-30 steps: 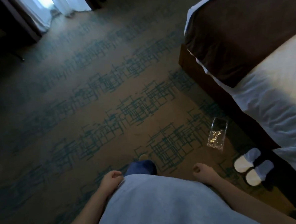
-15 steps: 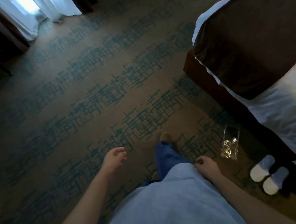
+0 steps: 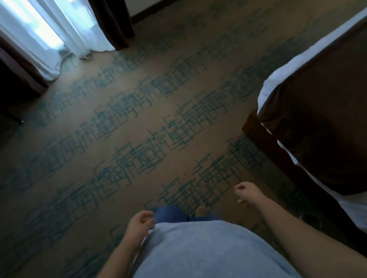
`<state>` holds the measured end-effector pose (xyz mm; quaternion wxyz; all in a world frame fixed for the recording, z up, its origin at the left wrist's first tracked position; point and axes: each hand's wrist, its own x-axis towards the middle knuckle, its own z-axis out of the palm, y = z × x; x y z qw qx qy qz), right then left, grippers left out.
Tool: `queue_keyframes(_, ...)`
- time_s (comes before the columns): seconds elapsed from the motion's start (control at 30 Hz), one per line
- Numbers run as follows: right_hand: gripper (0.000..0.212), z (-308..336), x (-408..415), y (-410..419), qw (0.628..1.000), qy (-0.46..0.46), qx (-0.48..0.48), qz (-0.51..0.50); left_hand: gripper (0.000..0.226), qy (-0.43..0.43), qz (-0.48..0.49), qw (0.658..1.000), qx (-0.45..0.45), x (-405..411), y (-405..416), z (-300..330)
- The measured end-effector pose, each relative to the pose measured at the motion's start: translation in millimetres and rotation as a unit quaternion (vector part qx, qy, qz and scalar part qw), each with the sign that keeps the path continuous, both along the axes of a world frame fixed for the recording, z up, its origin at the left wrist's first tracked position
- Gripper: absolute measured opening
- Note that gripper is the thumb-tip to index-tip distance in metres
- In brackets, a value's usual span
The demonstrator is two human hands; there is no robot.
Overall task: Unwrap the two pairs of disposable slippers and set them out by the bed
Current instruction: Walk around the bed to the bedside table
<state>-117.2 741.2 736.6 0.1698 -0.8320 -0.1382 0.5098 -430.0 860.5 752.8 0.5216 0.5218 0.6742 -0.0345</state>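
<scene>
Brown carpet (image 3: pixel 135 131) with a teal line pattern fills most of the frame. I look down over a light blue shirt (image 3: pixel 198 256) in the lower middle, and below its edge I see blue trousers (image 3: pixel 170 213) and one foot (image 3: pixel 202 210) on the carpet.

My left hand (image 3: pixel 139 224) hangs in the lower middle of the frame, just beside the shirt. Its grip is loose, the fingers half curled, and it holds nothing. My right hand (image 3: pixel 247 194) is at the lower right, away from the body and over the carpet. Its fingers are curled in more, but I see nothing inside this grip either.

At the right side of the frame stands the bed (image 3: pixel 354 214), with white sheets, a dark brown runner (image 3: pixel 328 130) across its end and a dark wooden base. The right hand is near the base but not touching it.

In the upper left, white sheer curtains (image 3: pixel 49 29) glow with daylight, with dark curtains (image 3: pixel 110 16) beside them.

I cannot find the slippers or their wrappers anywhere in this view.
</scene>
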Motion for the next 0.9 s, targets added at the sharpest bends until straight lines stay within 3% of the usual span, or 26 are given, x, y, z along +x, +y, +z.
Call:
queue_keyframes(0.2, 0.024, 17, 57, 105, 0.992, 0.048, 0.063, -0.096, 0.027, -0.034, 0.058, 0.998, -0.008, 56, 94, -10)
queue_keyframes(0.43, 0.020, -7, 99, 182, 0.984, 0.071, 0.040, -0.161, 0.023, -0.040, -0.087, 0.995, -0.037, 163, 269, -22)
queue_keyframes(0.7, 0.021, -12, 129, 272, 0.954, -0.025, -0.027, -0.298, 0.025, -0.015, -0.260, 0.965, -0.029, 310, 461, 12)
queue_keyframes(0.9, 0.019, -7, 186, 329, 0.929, -0.047, -0.020, -0.365, 0.015, -0.045, -0.266, 0.962, -0.043, 414, 528, 24)
